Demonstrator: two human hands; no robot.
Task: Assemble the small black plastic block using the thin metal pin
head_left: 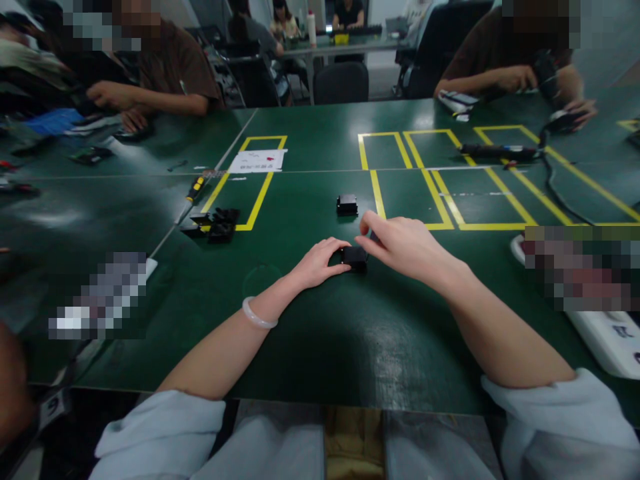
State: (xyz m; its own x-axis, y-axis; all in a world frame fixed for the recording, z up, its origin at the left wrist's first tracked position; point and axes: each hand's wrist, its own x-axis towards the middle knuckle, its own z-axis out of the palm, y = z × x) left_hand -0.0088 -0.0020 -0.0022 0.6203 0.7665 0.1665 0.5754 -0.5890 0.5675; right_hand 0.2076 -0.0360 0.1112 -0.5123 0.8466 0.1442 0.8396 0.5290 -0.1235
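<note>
A small black rectangular part (pixel 355 259) rests on the green table before me. My left hand (pixel 323 262) grips its left side between thumb and fingers. Just right of it, my right hand (pixel 397 245) is closed in a pinch at the part's right end. Something dark shows between those fingers, too hidden to name. A second small black part (pixel 347 205) stands a little farther off, apart from both hands.
Yellow tape outlines (pixel 445 227) mark the table (pixel 310 353). At left lie black parts (pixel 220 225), a yellow-black screwdriver (pixel 196 189) and a paper sheet (pixel 258 161). A corded black tool (pixel 500 152) lies right. Two people sit opposite, handling things.
</note>
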